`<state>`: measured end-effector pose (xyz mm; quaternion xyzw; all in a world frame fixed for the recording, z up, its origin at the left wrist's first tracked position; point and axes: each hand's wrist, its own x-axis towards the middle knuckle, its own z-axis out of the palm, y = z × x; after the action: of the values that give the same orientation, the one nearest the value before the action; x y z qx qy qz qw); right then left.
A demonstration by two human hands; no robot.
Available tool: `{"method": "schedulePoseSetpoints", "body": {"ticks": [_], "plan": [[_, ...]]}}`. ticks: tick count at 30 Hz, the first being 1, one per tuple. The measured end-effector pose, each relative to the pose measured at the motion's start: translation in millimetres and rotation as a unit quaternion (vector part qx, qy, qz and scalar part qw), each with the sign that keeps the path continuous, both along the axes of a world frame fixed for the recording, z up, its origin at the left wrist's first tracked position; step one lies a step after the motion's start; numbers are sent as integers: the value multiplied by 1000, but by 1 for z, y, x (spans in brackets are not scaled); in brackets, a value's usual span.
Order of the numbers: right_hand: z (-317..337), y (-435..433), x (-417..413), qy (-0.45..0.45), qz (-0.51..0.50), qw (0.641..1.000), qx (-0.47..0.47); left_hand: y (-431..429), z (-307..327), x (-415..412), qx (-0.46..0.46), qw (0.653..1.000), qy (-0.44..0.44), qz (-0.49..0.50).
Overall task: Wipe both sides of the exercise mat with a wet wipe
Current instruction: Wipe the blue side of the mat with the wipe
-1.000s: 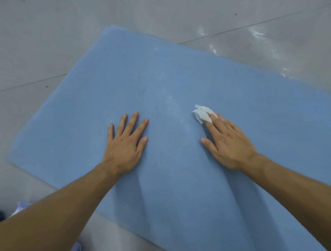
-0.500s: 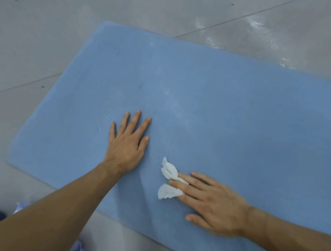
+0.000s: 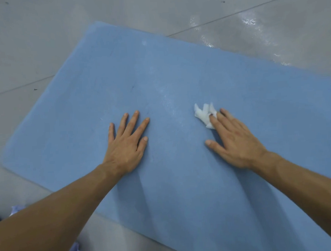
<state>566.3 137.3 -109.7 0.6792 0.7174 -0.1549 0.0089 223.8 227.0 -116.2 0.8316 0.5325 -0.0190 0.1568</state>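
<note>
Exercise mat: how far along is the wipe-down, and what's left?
Done: on the mat, only a pale streaked patch looks wiped. In hand: the right hand presses the wet wipe on the upper face; the left hand lies flat beside. Left: the rest of this face; whether the underside is done cannot be told.

Left grip (image 3: 127, 146) is resting flat, fingers spread, on the blue exercise mat (image 3: 177, 68) lying on grey floor (image 3: 43, 35). Right grip (image 3: 235, 141) is pressing a crumpled white wet wipe (image 3: 203, 114) against the mat under straight fingertips.
</note>
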Motion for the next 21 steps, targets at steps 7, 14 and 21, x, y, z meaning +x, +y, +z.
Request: {"method": "schedulePoseSetpoints", "body": {"ticks": [7,14,21], "plan": [[3,-51,-51,58,175,982,45,-2,-1,4,0,1000,0,-9],[2,-99,-84,3,316,944,90,-5,-4,5,15,1000,9,-24],[-5,-35,-49,-51,99,989,97,-8,-4,6,25,999,7,-32]]}}
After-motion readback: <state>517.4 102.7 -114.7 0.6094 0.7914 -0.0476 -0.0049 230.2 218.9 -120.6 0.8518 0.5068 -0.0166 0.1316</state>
